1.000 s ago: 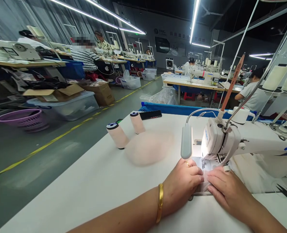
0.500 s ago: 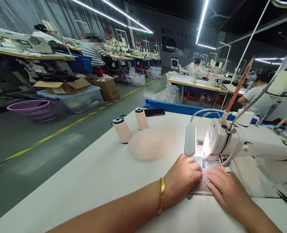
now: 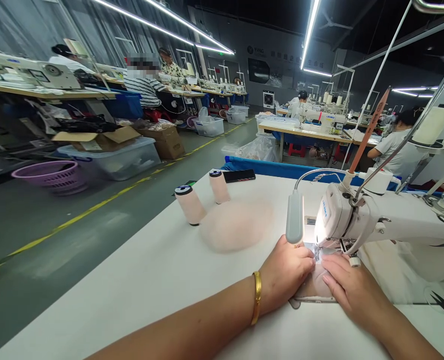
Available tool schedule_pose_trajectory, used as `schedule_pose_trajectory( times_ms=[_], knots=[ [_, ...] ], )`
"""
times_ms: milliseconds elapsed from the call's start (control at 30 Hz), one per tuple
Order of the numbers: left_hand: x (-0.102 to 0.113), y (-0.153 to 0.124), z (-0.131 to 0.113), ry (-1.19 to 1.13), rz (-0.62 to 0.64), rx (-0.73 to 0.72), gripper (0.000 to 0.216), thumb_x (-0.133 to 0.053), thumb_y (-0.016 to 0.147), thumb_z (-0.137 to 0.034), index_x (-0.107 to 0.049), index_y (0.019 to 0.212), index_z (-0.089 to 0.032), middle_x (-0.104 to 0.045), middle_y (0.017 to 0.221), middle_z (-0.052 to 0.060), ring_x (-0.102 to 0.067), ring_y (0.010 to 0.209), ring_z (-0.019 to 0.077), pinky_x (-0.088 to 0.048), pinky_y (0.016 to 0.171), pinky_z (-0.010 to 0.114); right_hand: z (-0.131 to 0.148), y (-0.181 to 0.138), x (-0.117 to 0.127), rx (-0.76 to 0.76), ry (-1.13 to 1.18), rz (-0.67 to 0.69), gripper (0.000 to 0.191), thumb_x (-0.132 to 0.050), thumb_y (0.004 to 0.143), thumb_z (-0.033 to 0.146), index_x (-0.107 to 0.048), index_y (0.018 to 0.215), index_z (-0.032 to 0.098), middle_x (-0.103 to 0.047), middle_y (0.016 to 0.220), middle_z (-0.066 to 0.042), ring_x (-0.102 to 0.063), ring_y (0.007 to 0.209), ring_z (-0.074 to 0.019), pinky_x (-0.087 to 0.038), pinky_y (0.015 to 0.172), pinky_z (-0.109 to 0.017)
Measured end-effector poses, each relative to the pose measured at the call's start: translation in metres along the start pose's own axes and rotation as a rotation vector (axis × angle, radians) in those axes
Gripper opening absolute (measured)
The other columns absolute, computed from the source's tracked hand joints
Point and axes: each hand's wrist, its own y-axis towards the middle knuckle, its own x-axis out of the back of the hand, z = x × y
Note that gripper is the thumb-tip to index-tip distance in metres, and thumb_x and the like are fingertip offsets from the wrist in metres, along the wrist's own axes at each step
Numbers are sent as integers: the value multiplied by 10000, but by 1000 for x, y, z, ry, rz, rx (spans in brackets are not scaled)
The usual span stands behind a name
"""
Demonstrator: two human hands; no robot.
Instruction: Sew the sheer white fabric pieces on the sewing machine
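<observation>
Pinkish fabric — flat between left hand and right hand

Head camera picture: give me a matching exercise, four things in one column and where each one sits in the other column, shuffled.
Things
1. pale pink fabric piece
2. gold bangle
3. flat black phone
4. purple plastic basket

Places
A. on the grey floor
B. on the left wrist
C. at the white sewing machine needle, under the left hand and right hand
D. near the far edge of the white table

Pairs: 1-C, 2-B, 3-D, 4-A
</observation>
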Motion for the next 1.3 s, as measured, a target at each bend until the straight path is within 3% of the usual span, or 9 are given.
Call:
schedule_pose_trajectory(
  times_ms=[133, 267, 400, 500, 633, 767, 900, 1000, 1300],
  knots=[
    [2, 0, 1, -39, 18, 31, 237, -516, 1014, -156, -703, 880, -210, -728, 876, 42, -629, 880, 210, -445, 843, 363, -2, 0, 0, 1, -13, -15, 304, -490, 1031, 201, -645, 1291, 226, -732, 1281, -118, -653, 1182, -333, -598, 926, -495],
    [8, 3, 2, -91, 64, 114, 57, -598, 970, -220, -655, 974, -211, -720, 975, 38, -640, 922, 224, -471, 851, 359, -4, -1, -2, -3, -12, -28, 294, -482, 1040, 208, -660, 1274, 226, -730, 1292, -112, -658, 1199, -327, -608, 928, -494],
    [14, 8, 2, -37, 123, 179, 211, -705, 912, -355, -619, 1043, -213, -685, 1126, 66, -616, 968, 265, -491, 850, 395, -3, -2, 0, 4, 9, -79, 297, -459, 1059, 206, -650, 1285, 230, -723, 1291, -116, -672, 1186, -302, -612, 931, -468],
    [18, 9, -2, 101, 148, 200, 274, -748, 892, -437, -646, 980, -198, -673, 1062, 97, -603, 950, 301, -485, 819, 424, -1, -3, 2, 44, 35, -119, 312, -450, 1063, 176, -616, 1322, 227, -723, 1288, -112, -670, 1186, -290, -603, 947, -458],
    [24, 3, -14, 163, 152, 146, 310, -773, 876, -350, -581, 704, -178, -665, 990, 94, -611, 958, 301, -450, 845, 432, 4, -4, 4, 137, 64, -146, 375, -452, 1041, 102, -542, 1391, 201, -723, 1287, -104, -661, 1193, -281, -573, 992, -464],
    [25, -8, -25, -9, 155, 48, 209, -763, 830, -222, -567, 761, -202, -644, 840, 0, -589, 808, 220, -413, 850, 415, 11, -1, 6, 191, 104, -132, 414, -451, 1026, 83, -496, 1427, 173, -686, 1313, -137, -633, 1203, -289, -565, 968, -454],
    [20, -12, -26, -72, 142, 53, 138, -693, 853, -167, -563, 845, -212, -640, 818, -16, -565, 733, 191, -408, 800, 386, 14, 3, 9, 125, 133, -1, 263, -424, 989, 64, -609, 1102, 213, -686, 972, -83, -639, 907, -254, -550, 687, -355],
    [17, -11, -23, -22, 123, 57, 136, -661, 875, -169, -556, 795, -204, -632, 806, 4, -562, 734, 198, -411, 757, 380, 13, 2, 9, 107, 87, 27, 233, -428, 969, 54, -594, 969, 217, -640, 892, -63, -596, 837, -244, -513, 658, -341],
    [16, -12, -20, -61, 93, -23, 155, -579, 934, -129, -587, 792, -192, -725, 896, 13, -635, 838, 198, -437, 862, 407, 14, -4, 5, 133, 98, -26, 353, -434, 943, -2, -608, 1178, 195, -674, 999, -85, -606, 938, -265, -512, 731, -367]
  ],
)
